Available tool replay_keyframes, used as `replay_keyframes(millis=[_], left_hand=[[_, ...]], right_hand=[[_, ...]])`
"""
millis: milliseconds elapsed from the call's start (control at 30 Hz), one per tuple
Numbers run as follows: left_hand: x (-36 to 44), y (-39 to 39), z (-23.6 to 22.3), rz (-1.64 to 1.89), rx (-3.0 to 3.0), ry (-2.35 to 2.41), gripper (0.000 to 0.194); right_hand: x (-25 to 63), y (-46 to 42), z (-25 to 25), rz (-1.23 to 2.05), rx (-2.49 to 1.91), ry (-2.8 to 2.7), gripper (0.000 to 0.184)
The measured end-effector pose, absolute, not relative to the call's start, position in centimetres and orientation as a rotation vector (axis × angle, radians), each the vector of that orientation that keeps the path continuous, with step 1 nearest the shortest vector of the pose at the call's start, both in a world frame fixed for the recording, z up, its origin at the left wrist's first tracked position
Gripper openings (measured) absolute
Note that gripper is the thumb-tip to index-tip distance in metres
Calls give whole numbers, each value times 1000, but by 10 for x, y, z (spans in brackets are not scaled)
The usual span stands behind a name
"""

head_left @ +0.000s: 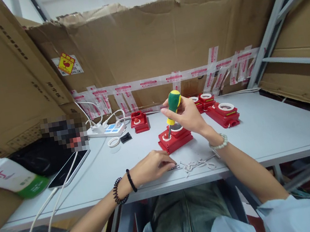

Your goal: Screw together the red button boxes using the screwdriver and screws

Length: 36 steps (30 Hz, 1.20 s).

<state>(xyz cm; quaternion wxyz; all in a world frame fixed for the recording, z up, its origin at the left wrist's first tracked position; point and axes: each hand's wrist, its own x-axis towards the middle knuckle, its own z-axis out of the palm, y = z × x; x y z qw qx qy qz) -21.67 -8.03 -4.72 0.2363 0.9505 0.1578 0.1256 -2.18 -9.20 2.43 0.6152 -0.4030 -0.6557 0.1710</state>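
Note:
My right hand (pixel 188 117) is wrapped round a screwdriver (pixel 173 106) with a green and yellow handle. Its tip stands on a red plastic part (pixel 175 139) with a white ring, near the table's front. My left hand (pixel 151 167) lies on the table just in front of that part, fingers pinched on a small metal piece (pixel 175 167) beside a heap of small metal pieces (pixel 198 163).
More red parts (pixel 222 113) with white rings sit at the back right, another red part (pixel 139 121) at the back left. A white power strip (pixel 106 130), a loose white ring (pixel 113 142), a tablet (pixel 69 168) with cables and a green-capped bottle (pixel 4 175) lie left. Cardboard walls surround the grey table (pixel 279 131).

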Motion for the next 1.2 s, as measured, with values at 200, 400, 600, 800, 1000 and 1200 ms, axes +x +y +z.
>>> replay_keyframes(millis=[200,400,600,800,1000,1200], left_hand=[[-221,-82,-35,451,2609,443,28],[-205,-60,-36,967,2589,678,33],[-180,-39,-47,711,2491,741,79],[-192,-29,-44,632,2465,652,71],[-198,-23,-44,657,2417,570,71],[-205,-19,-36,809,2303,574,69]], right_hand=[[-20,-92,25,369,-950,-1491,41],[-12,-91,30,209,-948,-1360,37],[4,-88,28,67,-960,-1265,26],[23,-74,16,42,-1215,-1481,25],[27,-64,7,296,-1261,-1611,30],[27,-68,11,440,-1236,-1439,37]])
